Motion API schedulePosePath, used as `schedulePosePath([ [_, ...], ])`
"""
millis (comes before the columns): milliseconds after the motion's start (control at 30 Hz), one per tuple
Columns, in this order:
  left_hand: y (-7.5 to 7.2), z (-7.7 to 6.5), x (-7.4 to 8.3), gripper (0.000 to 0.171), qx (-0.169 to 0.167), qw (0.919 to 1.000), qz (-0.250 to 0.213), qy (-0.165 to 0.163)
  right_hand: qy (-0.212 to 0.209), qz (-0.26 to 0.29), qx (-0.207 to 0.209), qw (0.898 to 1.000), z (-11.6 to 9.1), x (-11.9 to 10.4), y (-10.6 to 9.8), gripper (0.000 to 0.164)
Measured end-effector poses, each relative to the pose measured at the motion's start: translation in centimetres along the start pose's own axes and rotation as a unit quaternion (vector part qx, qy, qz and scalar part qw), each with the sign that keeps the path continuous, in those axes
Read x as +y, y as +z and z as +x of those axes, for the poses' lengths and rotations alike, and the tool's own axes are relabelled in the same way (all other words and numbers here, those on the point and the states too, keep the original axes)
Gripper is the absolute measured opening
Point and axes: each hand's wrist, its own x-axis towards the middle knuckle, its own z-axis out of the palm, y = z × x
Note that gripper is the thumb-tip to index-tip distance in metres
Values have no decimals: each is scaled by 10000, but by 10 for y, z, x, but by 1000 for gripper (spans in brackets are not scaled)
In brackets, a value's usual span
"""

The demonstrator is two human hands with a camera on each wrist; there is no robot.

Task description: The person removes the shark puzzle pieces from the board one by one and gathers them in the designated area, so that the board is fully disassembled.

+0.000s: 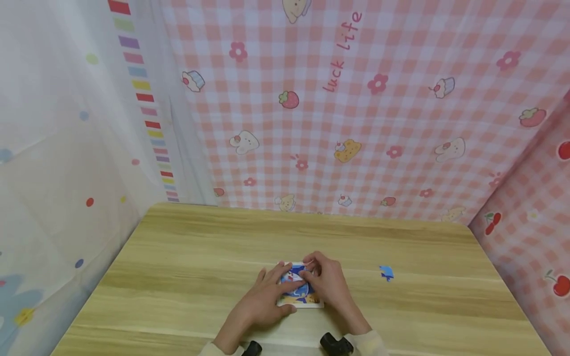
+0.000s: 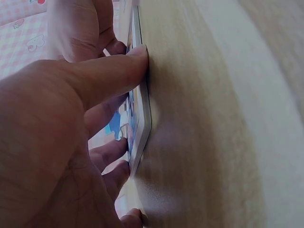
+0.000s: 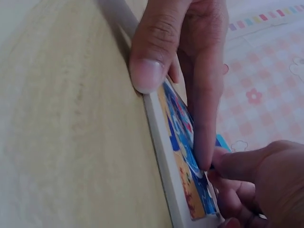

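A small jigsaw puzzle [image 1: 303, 290] with a blue sea picture lies in a white-edged tray [image 1: 309, 306] on the table. My left hand [image 1: 263, 299] spreads over its left side. In the right wrist view the left thumb [image 3: 148, 73] rests at the tray's near edge and the straight index finger presses on the picture. My right hand [image 1: 328, 279] is at the tray's right side, thumb and fingers pinching a blue puzzle piece [image 3: 222, 141], mostly hidden behind the fingers. Another blue puzzle piece [image 1: 387, 272] lies loose on the table to the right.
The wooden table [image 1: 200, 252] extends around the tray. A pink checked cloth [image 1: 311, 123] hangs behind it, with a white dotted cloth [image 1: 58, 163] on the left and a cherry-print cloth [image 1: 539, 237] on the right.
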Motion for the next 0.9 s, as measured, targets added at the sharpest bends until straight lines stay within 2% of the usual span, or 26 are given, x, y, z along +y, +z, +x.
schedulePosePath([
  [133,0,-1,0,57,-35,10000,-27,-29,-78,258,-121,9996,-1,0,-3,9],
  [300,0,0,0,57,-20,10000,28,-39,-44,259,-145,9995,-3,1,-12,8],
  [900,0,0,0,58,39,10000,-41,-39,576,129,-94,9982,-6,26,-54,5],
])
